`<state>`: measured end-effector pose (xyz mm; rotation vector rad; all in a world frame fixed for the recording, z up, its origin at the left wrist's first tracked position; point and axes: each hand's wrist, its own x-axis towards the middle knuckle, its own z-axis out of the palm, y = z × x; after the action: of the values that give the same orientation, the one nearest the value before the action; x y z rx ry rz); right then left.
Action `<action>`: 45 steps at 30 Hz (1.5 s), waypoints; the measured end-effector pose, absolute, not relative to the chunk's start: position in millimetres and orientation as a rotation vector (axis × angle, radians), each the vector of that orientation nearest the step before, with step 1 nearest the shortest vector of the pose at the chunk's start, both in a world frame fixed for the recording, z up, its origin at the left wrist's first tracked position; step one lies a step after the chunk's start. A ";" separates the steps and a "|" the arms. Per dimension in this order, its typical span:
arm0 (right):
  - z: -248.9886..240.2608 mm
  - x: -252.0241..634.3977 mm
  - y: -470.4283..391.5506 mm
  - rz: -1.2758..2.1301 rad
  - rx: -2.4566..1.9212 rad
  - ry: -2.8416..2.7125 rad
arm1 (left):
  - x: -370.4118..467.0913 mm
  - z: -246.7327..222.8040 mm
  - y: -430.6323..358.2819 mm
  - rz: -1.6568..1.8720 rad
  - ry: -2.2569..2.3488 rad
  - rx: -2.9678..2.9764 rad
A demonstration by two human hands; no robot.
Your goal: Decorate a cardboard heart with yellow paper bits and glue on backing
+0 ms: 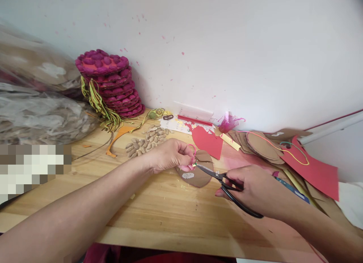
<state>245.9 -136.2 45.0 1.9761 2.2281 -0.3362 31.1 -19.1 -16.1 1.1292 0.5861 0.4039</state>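
Note:
My left hand [177, 157] pinches a thin cord [192, 148], of which a pink loop shows above the fingers and a dark strand runs off to the right. My right hand [245, 185] is closed around the black handles of a pair of scissors [217, 176]. The scissor tips are at the fingertips of my left hand, by the cord; whether the blades touch it I cannot tell. Below both hands a round cardboard disc [200, 178] with a whitish patch lies on the wooden table. Small yellow scraps lie near the disc.
Unshelled peanuts [147, 140] lie behind my left hand. A stack of magenta discs [113, 85] with yellow-green cords stands at the back left, beside bulging plastic bags [42, 111]. Red paper [208, 142], cardboard discs [262, 145] and a red sheet [314, 168] lie along the wall.

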 end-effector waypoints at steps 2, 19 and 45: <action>45.6 245.5 -135.9 -0.347 1.968 2.232 | 31.0 -16.1 -19.2 0.402 0.585 1.124; 31.1 247.0 -134.2 -0.234 1.885 2.218 | 29.9 -17.8 -15.5 0.391 0.651 1.304; 1.7 247.8 -123.5 -0.269 1.824 2.246 | 36.3 -37.2 -12.6 0.494 0.776 1.464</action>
<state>247.8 -123.5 1.7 1.8238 2.2461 -0.2692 36.3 -12.6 -37.2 1.4637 0.7758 0.4941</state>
